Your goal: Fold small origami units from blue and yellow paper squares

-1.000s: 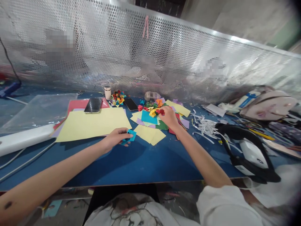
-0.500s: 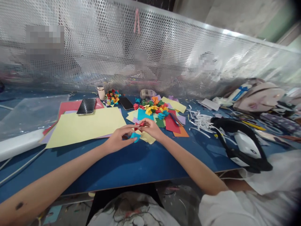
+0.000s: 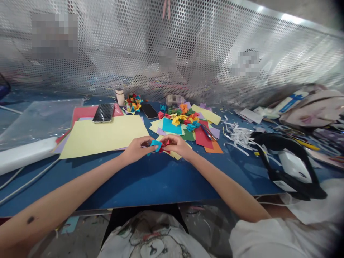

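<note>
- My left grip (image 3: 137,149) pinches a blue folded paper (image 3: 156,144), which lies to its right.
- My right grip (image 3: 178,144) pinches a red folded paper (image 3: 165,146), which lies to its left, just beside the blue one.
- Both papers sit between my hands, over the desk (image 3: 161,182); each is nearest its own hand.
- Whether they interlock, or where their long axes run, I can't tell.

The left hand (image 3: 137,148) covers part of a blue folded paper (image 3: 156,144); the right hand (image 3: 179,145) hides part of a red folded paper (image 3: 166,144). Whether they join is too small to tell. Shapes behind a perforated panel (image 3: 129,68) are blurred. The top edge cuts off a pink strip (image 3: 169,10), the left edge a white bar (image 3: 27,154).
</note>
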### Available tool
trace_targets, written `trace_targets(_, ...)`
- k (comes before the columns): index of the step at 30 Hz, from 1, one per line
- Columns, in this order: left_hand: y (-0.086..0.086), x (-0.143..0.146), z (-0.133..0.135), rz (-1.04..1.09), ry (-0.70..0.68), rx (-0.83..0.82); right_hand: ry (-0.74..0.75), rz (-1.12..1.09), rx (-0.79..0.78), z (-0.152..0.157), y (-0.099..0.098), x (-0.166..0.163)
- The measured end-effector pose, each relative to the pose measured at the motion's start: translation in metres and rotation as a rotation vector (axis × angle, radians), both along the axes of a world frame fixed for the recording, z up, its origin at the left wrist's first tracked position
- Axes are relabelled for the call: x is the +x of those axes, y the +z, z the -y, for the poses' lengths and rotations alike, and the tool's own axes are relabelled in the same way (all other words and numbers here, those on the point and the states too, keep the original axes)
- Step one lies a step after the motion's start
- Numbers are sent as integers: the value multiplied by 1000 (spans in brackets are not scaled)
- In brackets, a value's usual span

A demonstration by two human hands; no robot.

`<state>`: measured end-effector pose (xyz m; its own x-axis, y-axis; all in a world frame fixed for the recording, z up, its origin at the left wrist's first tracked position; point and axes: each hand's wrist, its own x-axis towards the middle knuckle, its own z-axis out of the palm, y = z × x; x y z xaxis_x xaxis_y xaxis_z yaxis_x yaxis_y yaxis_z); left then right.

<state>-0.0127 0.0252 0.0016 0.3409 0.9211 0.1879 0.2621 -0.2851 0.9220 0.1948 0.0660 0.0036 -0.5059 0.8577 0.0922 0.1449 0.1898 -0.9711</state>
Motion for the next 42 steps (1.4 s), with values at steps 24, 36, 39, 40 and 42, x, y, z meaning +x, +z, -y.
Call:
trace_targets(24, -5, 2, -1, 132, 139, -118, -157, -78, -29, 7, -7, -10)
trace_targets(36, -1, 5, -1, 268, 123, -422, -60, -69, 380, 22, 4, -8)
trace_targets(39, 2, 7, 1, 266, 113, -439, -27, -25, 462, 24, 2, -10)
trace_targets(40, 3, 7, 2, 259, 110, -445, -29, -11, 485, 24, 1, -10)
trace_targets(42, 4, 7, 2, 243, 104, -455, -41, 16, 523, 22, 0, -8)
